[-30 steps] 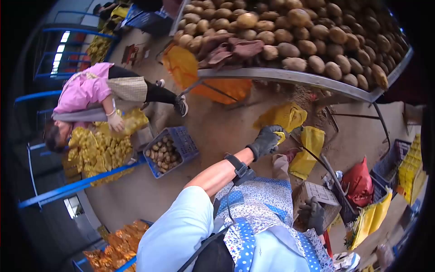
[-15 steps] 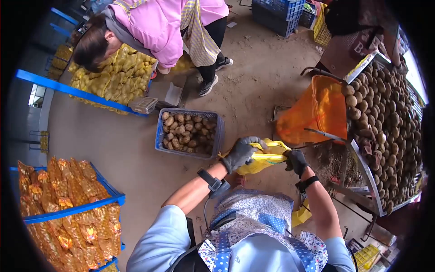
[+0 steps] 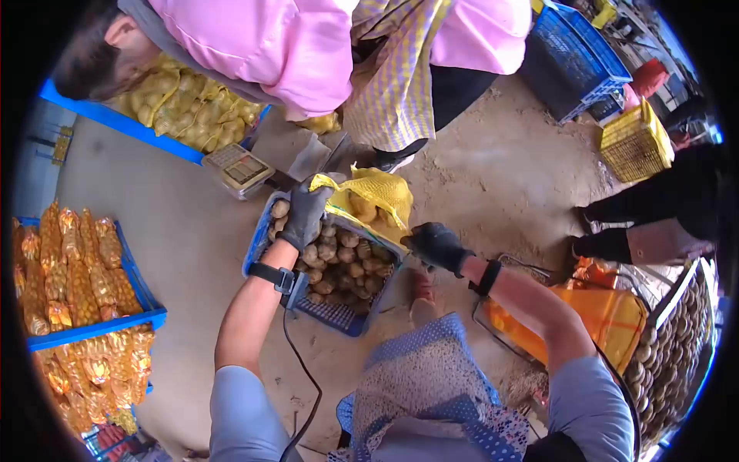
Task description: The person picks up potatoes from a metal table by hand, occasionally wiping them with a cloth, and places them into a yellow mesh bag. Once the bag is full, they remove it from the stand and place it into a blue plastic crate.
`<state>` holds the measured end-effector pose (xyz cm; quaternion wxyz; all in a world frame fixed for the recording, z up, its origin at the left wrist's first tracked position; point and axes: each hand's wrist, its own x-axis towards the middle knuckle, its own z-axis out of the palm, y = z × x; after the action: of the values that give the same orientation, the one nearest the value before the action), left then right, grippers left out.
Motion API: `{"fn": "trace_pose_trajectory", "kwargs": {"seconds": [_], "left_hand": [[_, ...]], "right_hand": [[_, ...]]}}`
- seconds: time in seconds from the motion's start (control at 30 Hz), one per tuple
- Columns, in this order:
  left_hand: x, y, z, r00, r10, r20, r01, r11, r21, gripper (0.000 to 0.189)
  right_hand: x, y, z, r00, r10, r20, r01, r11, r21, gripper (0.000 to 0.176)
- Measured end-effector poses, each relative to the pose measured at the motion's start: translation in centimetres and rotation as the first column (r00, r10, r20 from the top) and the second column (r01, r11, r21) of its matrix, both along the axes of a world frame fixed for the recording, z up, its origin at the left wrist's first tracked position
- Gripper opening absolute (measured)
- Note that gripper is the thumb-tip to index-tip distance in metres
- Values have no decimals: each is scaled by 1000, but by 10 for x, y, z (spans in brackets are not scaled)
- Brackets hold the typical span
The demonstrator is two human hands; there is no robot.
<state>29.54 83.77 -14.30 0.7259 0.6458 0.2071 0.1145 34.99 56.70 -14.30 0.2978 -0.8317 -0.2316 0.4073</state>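
Note:
A yellow mesh bag (image 3: 381, 194) with some potatoes in it is stretched between my two gloved hands, above the far right part of a blue crate. My left hand (image 3: 304, 215), in a dark glove, is closed on the left end of the bag's rim. On the right end of that rim, my right hand (image 3: 437, 246) is closed, also gloved. Below them stands the blue crate (image 3: 350, 326), holding loose potatoes (image 3: 327, 252). The bag hides part of the crate's far side.
A co-worker in a pink top (image 3: 254, 50) bends over filled yellow mesh bags (image 3: 196, 108), beside a weighing scale (image 3: 240, 168). Filled orange net bags (image 3: 92, 277) stand left. At right are an orange sack (image 3: 593, 323), heaped potatoes (image 3: 673, 362) and another person's legs (image 3: 623, 219).
My hands and the yellow bag have moved forward and left, from beside the crate to above it. My view has turned, and the co-worker in pink appears closer.

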Motion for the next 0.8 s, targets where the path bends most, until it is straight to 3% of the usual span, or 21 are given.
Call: {"fn": "trace_pose_trajectory", "kwargs": {"seconds": [0.03,0.1,0.17,0.23,0.3,0.37,0.4,0.5,0.57,0.6,0.63,0.67,0.73,0.77,0.8], "left_hand": [[14,16,-25,999,19,-47,-17,999,46,23],[34,51,-70,993,52,-102,-43,995,87,24],[36,86,-110,953,81,-293,-5,968,251,25],[13,133,-205,937,143,-319,-54,961,272,27],[-28,151,-265,827,319,-462,113,711,694,26],[-47,136,-260,794,329,-512,3,839,544,28],[-53,139,-273,750,313,-582,-131,933,334,28],[-53,139,-271,761,374,-529,-197,912,361,30],[-44,134,-253,726,380,-572,-259,923,285,26],[-43,134,-249,688,408,-600,-300,913,276,27],[-40,131,-244,652,426,-627,-336,904,264,28],[-45,129,-238,674,423,-606,-330,906,265,31],[-92,160,-340,487,644,-590,-295,757,583,39],[-92,117,-234,687,501,-527,60,683,728,44],[-98,87,-190,787,311,-534,-3,866,500,43]], "right_hand": [[19,14,-19,1000,15,-1,-15,1000,-6,32],[53,54,-48,925,-237,-297,224,972,-78,32],[61,85,-100,953,-156,-259,154,988,-27,31],[55,118,-130,979,-39,-201,28,998,-61,31],[31,140,-202,998,58,-34,-60,996,-73,34],[12,156,-237,990,131,-54,-136,985,-106,36],[2,162,-239,989,124,-78,-131,987,-98,36],[-16,171,-243,992,118,-48,-121,991,-64,38],[-10,168,-221,979,100,-178,-115,990,-78,40],[-14,163,-231,967,180,-180,-197,978,-76,44],[-28,155,-237,990,133,-51,-136,988,-66,43],[-50,145,-238,994,78,80,-74,996,-47,42],[-84,114,-214,922,340,187,-312,936,-164,36],[-107,84,-207,914,356,193,-357,934,-32,26],[-151,52,-247,975,64,214,-112,970,216,23]]}}
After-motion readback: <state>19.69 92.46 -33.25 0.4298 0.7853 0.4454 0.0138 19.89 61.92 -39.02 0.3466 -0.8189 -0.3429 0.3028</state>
